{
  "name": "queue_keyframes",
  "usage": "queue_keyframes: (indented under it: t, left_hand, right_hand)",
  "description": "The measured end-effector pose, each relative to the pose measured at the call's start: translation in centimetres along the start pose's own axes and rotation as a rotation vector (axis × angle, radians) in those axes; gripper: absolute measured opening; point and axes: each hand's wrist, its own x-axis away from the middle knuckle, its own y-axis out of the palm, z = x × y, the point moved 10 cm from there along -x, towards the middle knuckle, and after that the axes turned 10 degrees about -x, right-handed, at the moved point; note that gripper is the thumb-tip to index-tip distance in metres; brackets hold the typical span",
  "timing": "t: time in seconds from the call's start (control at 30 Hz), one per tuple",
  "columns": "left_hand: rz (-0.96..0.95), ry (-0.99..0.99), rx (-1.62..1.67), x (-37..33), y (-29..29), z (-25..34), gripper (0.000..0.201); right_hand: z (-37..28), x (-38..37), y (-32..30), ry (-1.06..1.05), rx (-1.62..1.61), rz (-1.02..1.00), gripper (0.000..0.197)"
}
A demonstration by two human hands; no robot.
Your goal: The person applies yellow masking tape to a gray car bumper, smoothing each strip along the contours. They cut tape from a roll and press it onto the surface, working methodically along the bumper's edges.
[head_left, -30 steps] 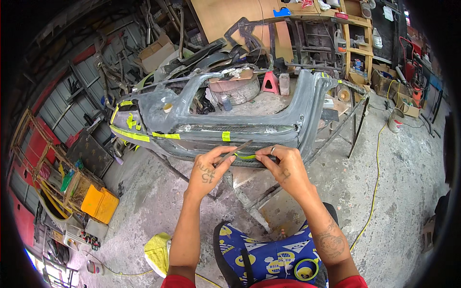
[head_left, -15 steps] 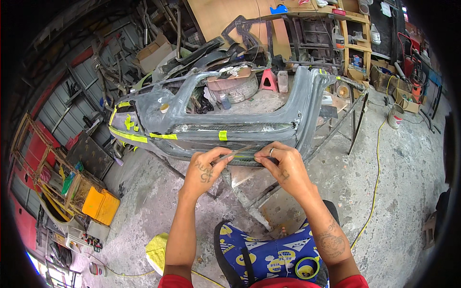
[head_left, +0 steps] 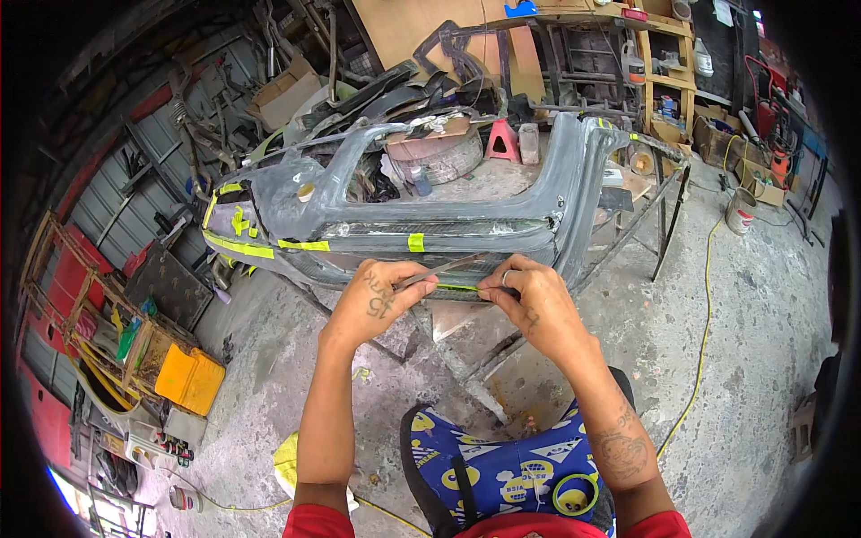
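A strip of yellow-green masking tape (head_left: pixel 457 288) is stretched between my hands, in front of a grey bumper-like vehicle panel (head_left: pixel 448 240). My left hand (head_left: pixel 381 300) pinches the tape's left end and also holds a thin, flat, grey blade-like strip (head_left: pixel 453 264) that slants up to the right. What kind of tool it is, I cannot make out. My right hand (head_left: pixel 529 291), a ring on one finger, pinches the tape's other end. Short pieces of the same tape stick to the panel's left end and front face. A tape roll (head_left: pixel 574 495) lies on my lap.
Metal stand legs (head_left: pixel 471 386) reach down under the panel. Behind it are a pink stool (head_left: pixel 502 142) and a round drum-like base (head_left: pixel 439 157). A yellow cable (head_left: pixel 708 314) runs along the concrete floor at right, near a bucket (head_left: pixel 741 212). A yellow container (head_left: pixel 189 380) stands at left.
My left hand has shifted a little left and raised the blade-like strip's far end. The hands are slightly farther apart, with more of the tape showing between them.
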Motion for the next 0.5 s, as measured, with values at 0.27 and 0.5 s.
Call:
queue_keyframes:
  t: [0.27,0.5]
  left_hand:
    - [-0.037,-0.043,0.008,-0.21,0.21,-0.79,0.026]
    - [-0.07,-0.035,0.006,-0.06,0.33,-0.79,0.028]
  right_hand:
    - [-0.1,-0.15,0.16,0.001,0.029,-0.031,0.011]
    - [0.03,-0.26,0.21,0.024,0.015,-0.072,0.013]
